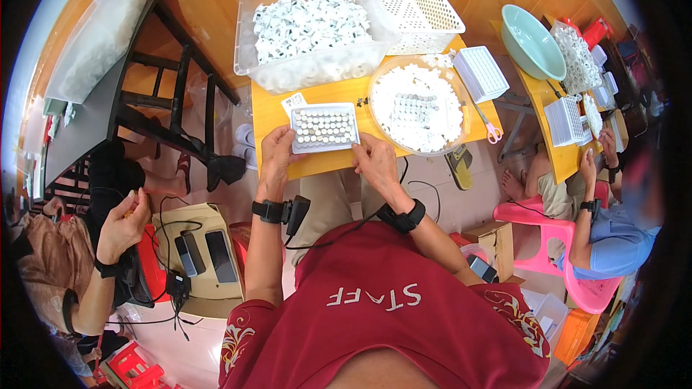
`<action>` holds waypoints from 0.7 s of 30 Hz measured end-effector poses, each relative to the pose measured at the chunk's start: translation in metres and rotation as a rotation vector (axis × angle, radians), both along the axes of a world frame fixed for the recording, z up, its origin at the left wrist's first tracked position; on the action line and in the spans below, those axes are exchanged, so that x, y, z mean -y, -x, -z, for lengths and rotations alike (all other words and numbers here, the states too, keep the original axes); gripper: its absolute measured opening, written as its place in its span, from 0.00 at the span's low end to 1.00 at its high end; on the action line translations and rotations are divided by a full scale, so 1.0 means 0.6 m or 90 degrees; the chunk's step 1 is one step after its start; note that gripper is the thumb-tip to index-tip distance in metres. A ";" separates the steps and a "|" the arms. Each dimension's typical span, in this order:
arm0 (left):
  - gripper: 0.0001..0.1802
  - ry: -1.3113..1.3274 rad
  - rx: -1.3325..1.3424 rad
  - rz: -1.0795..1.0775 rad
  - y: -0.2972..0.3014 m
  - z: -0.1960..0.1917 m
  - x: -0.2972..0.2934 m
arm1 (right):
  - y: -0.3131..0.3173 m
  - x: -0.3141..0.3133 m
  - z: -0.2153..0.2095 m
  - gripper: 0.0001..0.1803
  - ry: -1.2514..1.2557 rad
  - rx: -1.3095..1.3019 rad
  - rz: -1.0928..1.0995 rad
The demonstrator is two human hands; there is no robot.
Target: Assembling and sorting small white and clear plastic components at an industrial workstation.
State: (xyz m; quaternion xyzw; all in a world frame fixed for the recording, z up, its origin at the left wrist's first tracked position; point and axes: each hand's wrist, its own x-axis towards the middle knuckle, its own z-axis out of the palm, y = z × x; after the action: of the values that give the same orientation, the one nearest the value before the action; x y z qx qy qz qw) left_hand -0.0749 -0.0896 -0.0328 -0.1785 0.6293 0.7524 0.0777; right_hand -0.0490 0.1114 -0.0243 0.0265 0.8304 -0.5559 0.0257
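A small white rectangular tray [294, 145] sits at the front edge of the yellow table, with rows of small round white and greyish pieces [324, 128] in it. Its left end is gripped by my left hand [276, 151], thumb along the rim. At the tray's lower right corner, the fingers of my right hand [378, 164] close on the edge. To the right stands a round clear tub [373, 104] of small white parts, with a block of grey-topped round pieces [414, 109] lying on them. A white paper label [293, 103] lies behind the tray.
Behind are a large translucent bin [249, 65] of white parts and a white perforated basket [425, 7]. A stack of white trays [481, 73] and pink-handled scissors [493, 132] lie at the right. People work on both sides; a teal basin [533, 42] stands on the neighbouring table.
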 end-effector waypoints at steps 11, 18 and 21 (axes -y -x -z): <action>0.12 0.018 -0.029 0.001 -0.005 -0.013 -0.005 | -0.002 0.002 -0.002 0.09 -0.026 -0.030 0.011; 0.13 -0.022 -0.010 0.017 -0.006 -0.006 -0.001 | 0.000 0.000 0.008 0.12 0.109 -0.018 0.078; 0.13 -0.023 -0.007 0.018 -0.007 -0.007 -0.002 | 0.002 -0.005 0.001 0.12 0.172 0.056 0.098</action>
State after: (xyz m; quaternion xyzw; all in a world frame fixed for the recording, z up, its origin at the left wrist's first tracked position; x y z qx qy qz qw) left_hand -0.0707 -0.0886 -0.0288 -0.1640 0.6186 0.7634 0.0880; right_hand -0.0504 0.1146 -0.0249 0.1107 0.7419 -0.6609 0.0230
